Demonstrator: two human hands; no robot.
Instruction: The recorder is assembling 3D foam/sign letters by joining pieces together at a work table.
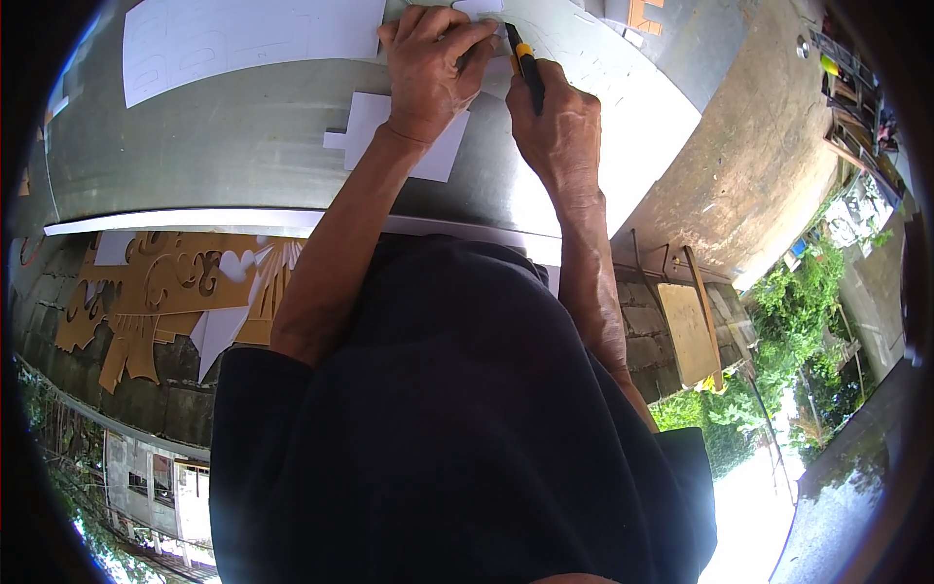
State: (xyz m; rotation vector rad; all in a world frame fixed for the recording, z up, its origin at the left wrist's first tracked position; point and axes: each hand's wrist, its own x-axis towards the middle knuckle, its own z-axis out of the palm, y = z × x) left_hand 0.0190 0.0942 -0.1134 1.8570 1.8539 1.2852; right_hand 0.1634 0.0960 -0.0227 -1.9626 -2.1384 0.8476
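**Cutting white sheet with utility knife on metal bench**

Outdoor setup, grey metal worktop (243,146) curving across the upper frame, concrete wall and greenery off to the right. Gold-brown cut-out ornament panels (165,292) hang below the bench edge on my left side.

Left hand (428,63) is pressed down, fingers curled, pinning a small white paper piece (477,8) at the far edge of the top. Right hand (555,122) is closed around a yellow-and-black utility knife (525,68), blade end pointing away from me toward the left fingertips; the tip itself is too small to see. Knife and paper sit just beside each other, hands nearly touching.

Another white cut shape (365,122) lies under my left wrist; a large white sheet (243,39) with faint outlines lies far left.

Judgement on doing it well: keep the holding fingers off the blade line, keep the blade at a low angle, make light passes, turn the paper rather than the wrist on curves.
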